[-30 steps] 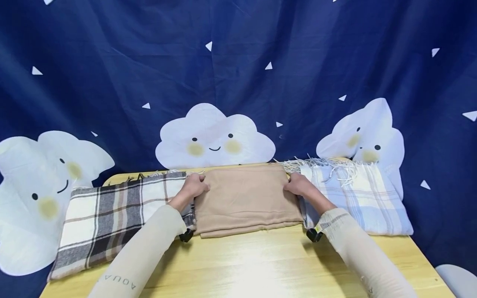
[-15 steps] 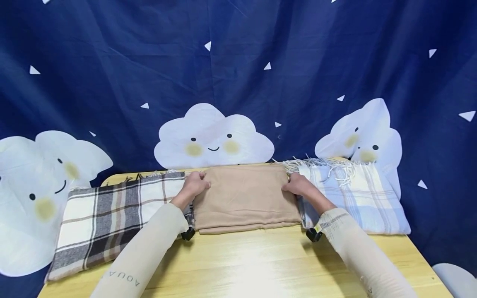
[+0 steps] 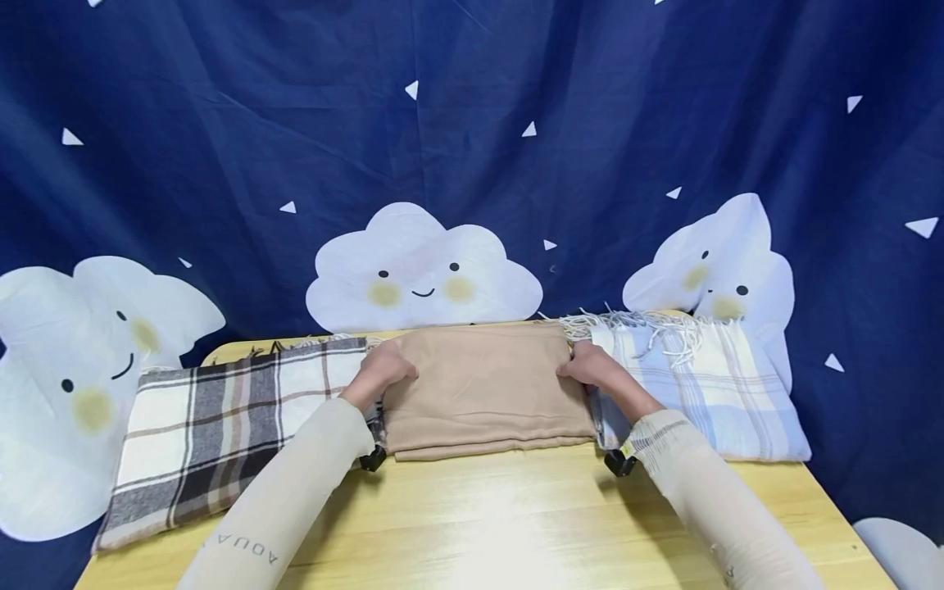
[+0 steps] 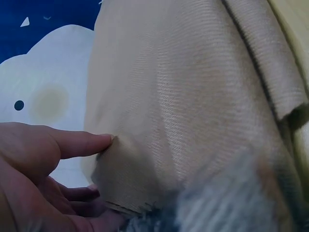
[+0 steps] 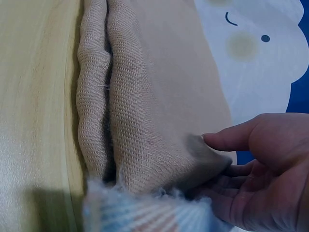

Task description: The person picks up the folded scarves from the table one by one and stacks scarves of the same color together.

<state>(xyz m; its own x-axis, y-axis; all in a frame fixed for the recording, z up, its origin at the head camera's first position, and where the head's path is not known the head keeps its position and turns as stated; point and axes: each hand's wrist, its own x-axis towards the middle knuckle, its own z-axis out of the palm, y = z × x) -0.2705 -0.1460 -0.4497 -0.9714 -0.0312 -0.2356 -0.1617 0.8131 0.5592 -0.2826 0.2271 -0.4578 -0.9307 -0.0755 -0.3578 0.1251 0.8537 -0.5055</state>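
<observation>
A folded tan scarf (image 3: 487, 389) lies in the middle of the table, its layered folded edge toward the front. My left hand (image 3: 383, 370) pinches its left side, thumb on top and fingers beneath, as the left wrist view shows at the scarf corner (image 4: 130, 169). On the opposite side my right hand (image 3: 593, 366) pinches the right edge in the same way; in the right wrist view the thumb presses the cloth (image 5: 174, 159) while the fingers curl under it. Both hands also overlap the neighbouring scarves in the head view.
To the left lies a folded brown, black and white plaid scarf (image 3: 243, 418). A light blue and white plaid scarf (image 3: 715, 393) with fringe lies to the right. Behind the wooden table (image 3: 487, 524) hangs a dark blue curtain (image 3: 472, 147) with cloud prints.
Both hands keep their hold on the tan scarf. The view has shifted very slightly; the scarf and hands stay nearly where they were.
</observation>
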